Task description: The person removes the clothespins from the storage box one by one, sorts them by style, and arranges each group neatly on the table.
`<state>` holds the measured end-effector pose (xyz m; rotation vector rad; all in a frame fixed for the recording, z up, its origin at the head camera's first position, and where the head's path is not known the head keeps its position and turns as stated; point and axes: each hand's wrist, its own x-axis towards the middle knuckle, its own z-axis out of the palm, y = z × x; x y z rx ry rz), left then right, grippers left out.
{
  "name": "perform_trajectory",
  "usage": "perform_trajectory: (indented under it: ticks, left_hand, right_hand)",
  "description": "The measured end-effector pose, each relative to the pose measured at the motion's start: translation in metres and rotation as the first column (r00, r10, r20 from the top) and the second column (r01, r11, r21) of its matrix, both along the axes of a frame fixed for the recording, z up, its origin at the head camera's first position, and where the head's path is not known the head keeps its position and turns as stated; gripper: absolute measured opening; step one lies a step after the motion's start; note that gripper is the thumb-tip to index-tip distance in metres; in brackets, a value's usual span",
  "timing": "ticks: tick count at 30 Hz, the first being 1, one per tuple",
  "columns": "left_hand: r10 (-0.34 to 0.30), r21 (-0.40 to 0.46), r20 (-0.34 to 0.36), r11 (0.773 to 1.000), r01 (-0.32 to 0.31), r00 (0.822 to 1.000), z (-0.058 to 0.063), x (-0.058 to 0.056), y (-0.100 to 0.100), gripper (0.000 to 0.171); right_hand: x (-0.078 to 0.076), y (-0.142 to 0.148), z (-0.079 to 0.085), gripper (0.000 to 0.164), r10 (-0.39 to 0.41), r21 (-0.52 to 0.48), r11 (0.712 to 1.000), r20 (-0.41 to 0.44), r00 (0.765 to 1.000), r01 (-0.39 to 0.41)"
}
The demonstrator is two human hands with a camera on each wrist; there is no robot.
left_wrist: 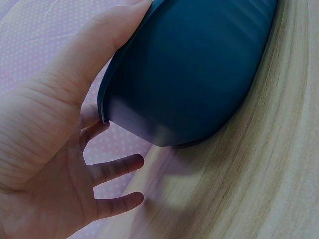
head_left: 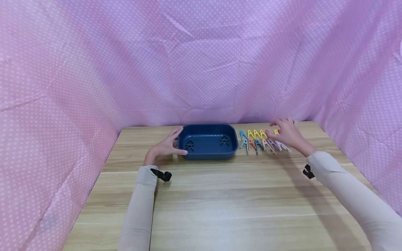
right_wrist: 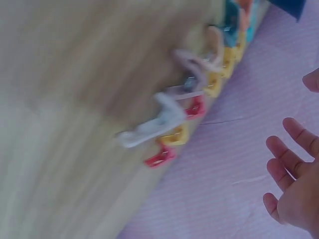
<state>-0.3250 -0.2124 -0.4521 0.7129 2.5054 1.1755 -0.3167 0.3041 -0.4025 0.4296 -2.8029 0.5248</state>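
A dark blue plastic basin (head_left: 208,157) stands at the back of the table. My left hand (head_left: 164,145) grips its left end in the head view, the thumb on the near corner and a finger at the far corner. The left wrist view shows the thumb along the rim (left_wrist: 103,94), with other fingers spread off the basin. Inside sit two dark, clip-like shapes (head_left: 224,139). To the right lie several clothespins in two rows, including yellow (head_left: 255,134), teal (head_left: 258,144) and white (right_wrist: 154,124) ones. Above their right end hovers my right hand (head_left: 289,134), fingers spread, holding nothing.
The wooden table (head_left: 220,202) ends just behind the basin and clothespins. A pink dotted cloth (head_left: 201,69) hangs behind and on both sides. Black wrist mounts (head_left: 161,175) stick out from both sleeves.
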Motion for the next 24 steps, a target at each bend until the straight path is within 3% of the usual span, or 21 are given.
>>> perform_trajectory:
  ticks: [13, 21, 24]
  left_hand:
    - [-0.003, 0.012, 0.008, 1.0, 0.003, 1.0, 0.003, 0.003, 0.002, 0.113]
    - [-0.019, 0.008, 0.046, 1.0, 0.019, 0.999, 0.03, 0.02, 0.008, 0.109]
    - [-0.012, 0.002, 0.047, 1.0, 0.012, 0.999, 0.026, 0.016, 0.007, 0.11]
  right_hand:
    - [-0.015, -0.062, 0.034, 0.051, 0.133, 0.059, 0.989, 0.068, 0.989, -0.137]
    - [-0.016, -0.109, 0.035, 0.038, 0.293, 0.09, 0.952, 0.013, 0.956, -0.293]
    - [-0.016, -0.124, 0.032, 0.036, 0.347, 0.122, 0.93, 0.013, 0.938, -0.346]
